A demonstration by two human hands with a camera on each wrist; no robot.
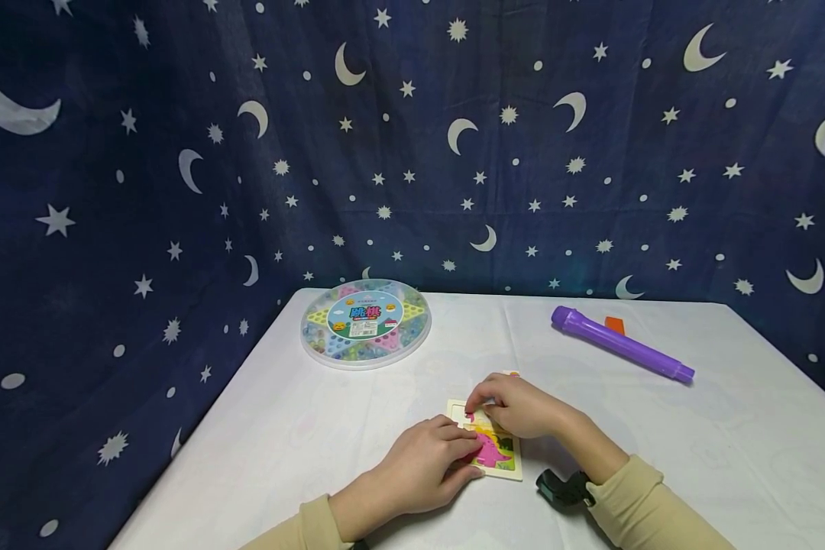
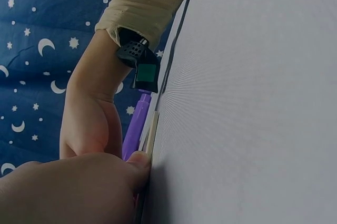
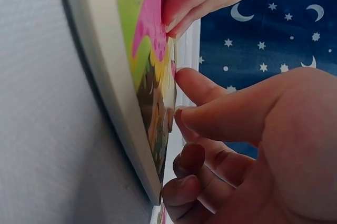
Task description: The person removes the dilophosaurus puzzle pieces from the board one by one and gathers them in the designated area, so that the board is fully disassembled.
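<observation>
A small jigsaw puzzle (image 1: pixel 493 455) with a pink dinosaur picture and a pale frame lies on the white table, partly covered by both hands. My left hand (image 1: pixel 426 466) rests on its left side, fingers extended over the picture, thumb along the near edge. In the left wrist view that thumb (image 2: pixel 138 162) meets the edge of the board. Over the far part, my right hand (image 1: pixel 522 405) pinches a puzzle piece (image 1: pixel 477 419) between thumb and index finger, right at the picture's surface. Its other fingers (image 3: pixel 188 159) are curled in the right wrist view.
A round Chinese checkers box (image 1: pixel 366 321) sits at the back left. Toward the back right lies a purple tube (image 1: pixel 622 345) with an orange block (image 1: pixel 615 325) behind it. Just beyond the right hand shows a small colourful bit (image 1: pixel 512 373). A dark starry curtain (image 1: pixel 495 153) hangs behind the table.
</observation>
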